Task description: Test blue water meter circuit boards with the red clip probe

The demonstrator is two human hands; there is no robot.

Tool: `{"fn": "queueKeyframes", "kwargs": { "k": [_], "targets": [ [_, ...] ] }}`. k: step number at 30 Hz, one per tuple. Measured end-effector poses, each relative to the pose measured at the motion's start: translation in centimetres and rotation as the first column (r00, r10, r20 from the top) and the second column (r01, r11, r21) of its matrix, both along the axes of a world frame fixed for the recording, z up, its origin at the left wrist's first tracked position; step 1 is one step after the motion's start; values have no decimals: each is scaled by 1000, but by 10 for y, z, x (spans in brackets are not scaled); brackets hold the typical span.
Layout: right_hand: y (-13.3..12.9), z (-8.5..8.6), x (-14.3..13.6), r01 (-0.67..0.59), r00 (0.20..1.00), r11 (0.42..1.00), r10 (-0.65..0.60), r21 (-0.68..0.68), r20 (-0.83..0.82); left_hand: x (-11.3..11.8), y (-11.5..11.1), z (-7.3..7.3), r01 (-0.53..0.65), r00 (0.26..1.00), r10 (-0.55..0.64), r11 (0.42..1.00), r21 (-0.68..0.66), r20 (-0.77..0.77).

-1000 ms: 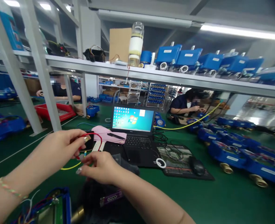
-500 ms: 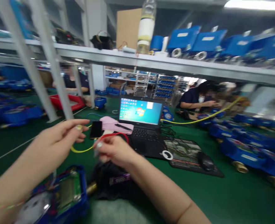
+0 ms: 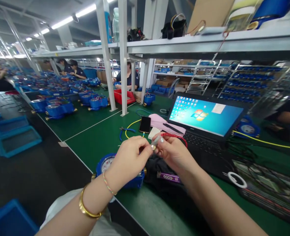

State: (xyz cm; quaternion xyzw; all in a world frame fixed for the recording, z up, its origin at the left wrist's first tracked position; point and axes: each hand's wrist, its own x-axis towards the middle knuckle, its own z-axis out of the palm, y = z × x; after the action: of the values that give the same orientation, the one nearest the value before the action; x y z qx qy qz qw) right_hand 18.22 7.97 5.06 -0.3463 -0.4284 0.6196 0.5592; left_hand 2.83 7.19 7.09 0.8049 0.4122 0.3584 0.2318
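Observation:
My left hand [image 3: 132,159] and my right hand [image 3: 176,152] meet above the bench, fingertips pinched close together. Between them is a small greyish piece [image 3: 156,141], held by my right hand; a tiny brass-coloured bit [image 3: 153,147] shows at my left fingertips. Whether my left fingers grip it is too small to tell. A red cable [image 3: 181,138] loops behind my right fingers. Below my left wrist lies a blue meter [image 3: 136,182] with a round dial, partly hidden by my arm. A black cloth bundle with a purple label [image 3: 169,177] lies under my right hand.
An open laptop [image 3: 204,114] stands at the right, beside a white ring [image 3: 237,180]. Behind my hands are a phone [image 3: 145,125], pink cloth [image 3: 157,120] and blue-handled pliers [image 3: 127,130]. Shelf posts [image 3: 123,65] rise at the back. More blue meters [image 3: 57,109] stand left.
The view has swung left, showing more bench and aisle. My hands, apart before, have come together at the fingertips, and my left forearm now crosses over the blue meter.

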Motion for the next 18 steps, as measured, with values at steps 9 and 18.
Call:
{"fn": "queueKeyframes", "kwargs": {
  "k": [9, 18],
  "targets": [
    [-15, -2, -7, 18, 993, 993, -32, 114, 115, -25, -30, -6, -85, 995, 83, 996, 31, 52],
    [-6, -4, -6, -232, 972, 965, 225, 122, 71, -44, -39, -17, -130, 975, 141, 989, -74, 174]
  ]
}}
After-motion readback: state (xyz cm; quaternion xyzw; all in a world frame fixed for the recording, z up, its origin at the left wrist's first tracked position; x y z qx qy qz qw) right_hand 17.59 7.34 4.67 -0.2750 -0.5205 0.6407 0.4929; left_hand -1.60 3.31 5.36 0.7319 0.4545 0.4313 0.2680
